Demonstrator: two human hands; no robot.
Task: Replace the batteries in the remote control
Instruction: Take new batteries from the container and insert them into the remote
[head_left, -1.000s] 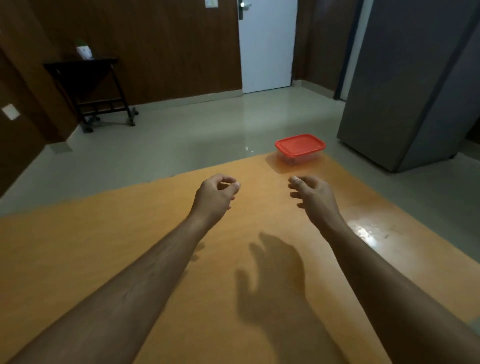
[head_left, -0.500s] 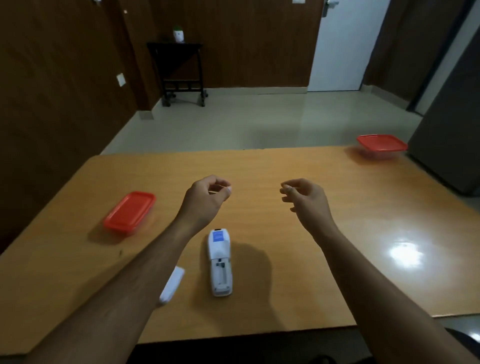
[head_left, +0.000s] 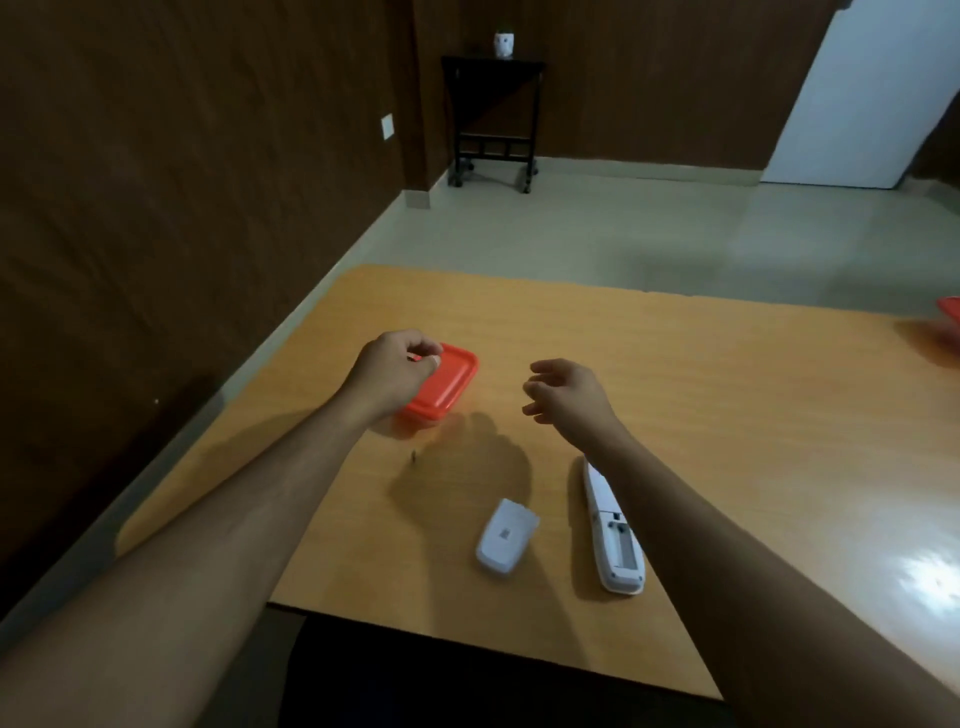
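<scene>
A white remote control (head_left: 615, 540) lies face down near the table's front edge, its battery compartment open and showing no batteries. Its detached white battery cover (head_left: 506, 535) lies just to its left. My left hand (head_left: 392, 374) hovers with curled fingers over the near-left corner of a container with a red lid (head_left: 449, 387); I see nothing in the fingers. My right hand (head_left: 569, 397) hangs above the table to the right of that container, fingers loosely curled and holding nothing. My right forearm crosses over the remote's far end.
The orange wooden table (head_left: 727, 415) carries a second red-lidded container (head_left: 950, 314), cut off at the right edge. A tiny dark speck (head_left: 414, 456) lies in front of the near container. A black side table (head_left: 491, 119) stands by the far wall.
My view has swung left from the far right container to the left one. Both hands moved left with it; the left hand now sits over the left container's lid.
</scene>
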